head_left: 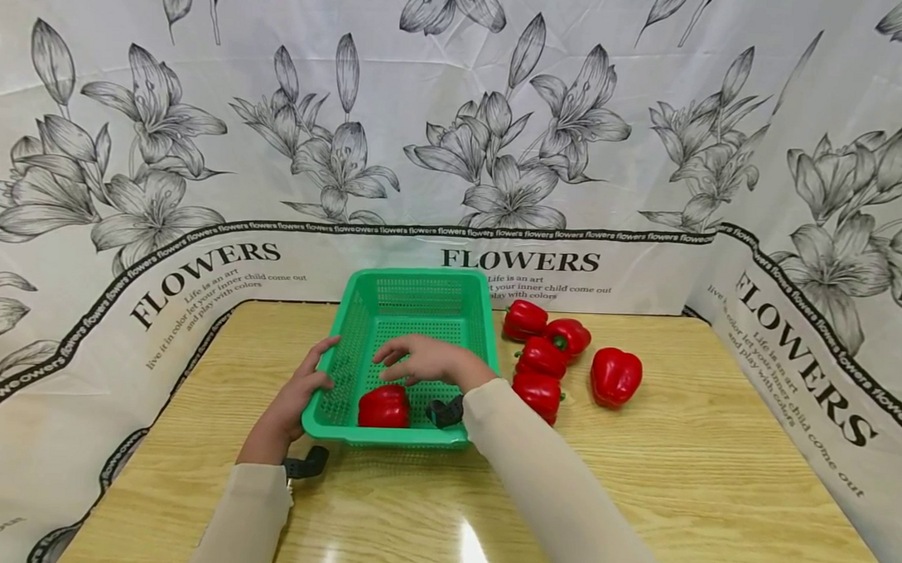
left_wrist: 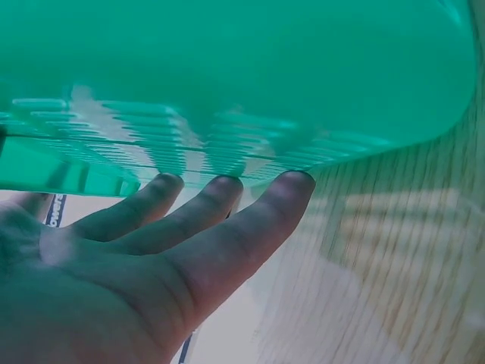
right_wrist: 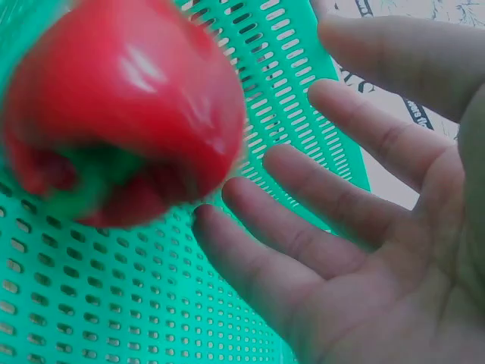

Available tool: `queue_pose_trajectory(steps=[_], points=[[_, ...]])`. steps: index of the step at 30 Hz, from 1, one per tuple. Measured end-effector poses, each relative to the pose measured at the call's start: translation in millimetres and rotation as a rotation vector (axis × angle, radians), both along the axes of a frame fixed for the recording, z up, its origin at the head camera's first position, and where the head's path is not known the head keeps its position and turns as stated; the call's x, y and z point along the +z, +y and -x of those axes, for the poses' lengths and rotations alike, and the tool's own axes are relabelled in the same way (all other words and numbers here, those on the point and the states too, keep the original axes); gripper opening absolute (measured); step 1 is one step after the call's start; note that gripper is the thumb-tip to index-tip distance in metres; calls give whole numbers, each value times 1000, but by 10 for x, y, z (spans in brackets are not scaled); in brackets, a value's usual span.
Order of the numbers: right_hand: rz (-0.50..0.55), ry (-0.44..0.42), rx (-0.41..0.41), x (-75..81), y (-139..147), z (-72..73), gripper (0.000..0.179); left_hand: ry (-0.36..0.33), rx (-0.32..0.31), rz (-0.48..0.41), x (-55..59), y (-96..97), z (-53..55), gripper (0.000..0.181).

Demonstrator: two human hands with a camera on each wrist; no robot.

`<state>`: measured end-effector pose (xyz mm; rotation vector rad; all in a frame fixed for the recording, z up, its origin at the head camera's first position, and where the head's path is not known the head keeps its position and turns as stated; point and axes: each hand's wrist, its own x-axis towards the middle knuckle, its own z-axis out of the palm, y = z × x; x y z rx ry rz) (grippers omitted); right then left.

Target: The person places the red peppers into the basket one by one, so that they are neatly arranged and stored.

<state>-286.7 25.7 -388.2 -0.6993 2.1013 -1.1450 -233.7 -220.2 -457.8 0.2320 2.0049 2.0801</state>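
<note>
- L hand (head_left: 294,396) held left rim of green perforated plastic basket (head_left: 386,436), we noted; fingers lay straight vs. outer wall.
- R hand (head_left: 429,359) hung above bskt, fingers spread wide, held nothing.
- Glossy red bell pepper (head_left: 384,407) sat in bskt, near end.
- We counted 5 addl. red peppers (head_left: 541,357) to the rt. on wood-grain table (head_left: 712,489).

And here, on the yellowish wood-grain tabletop (head_left: 713,456), a perforated rectangular green plastic basket (head_left: 386,436) is flanked at right by glossy red bell peppers (head_left: 616,377)!
</note>
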Motion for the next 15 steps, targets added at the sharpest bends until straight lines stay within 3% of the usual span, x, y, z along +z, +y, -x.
queue_pose_trajectory(steps=[11, 15], points=[[10, 46, -11, 38, 118, 6, 34, -6, -5, -3, 6, 7, -23, 78], [-2, 104, -16, 103, 198, -15, 35, -6, -3, -2, 9, 13, -17, 78]])
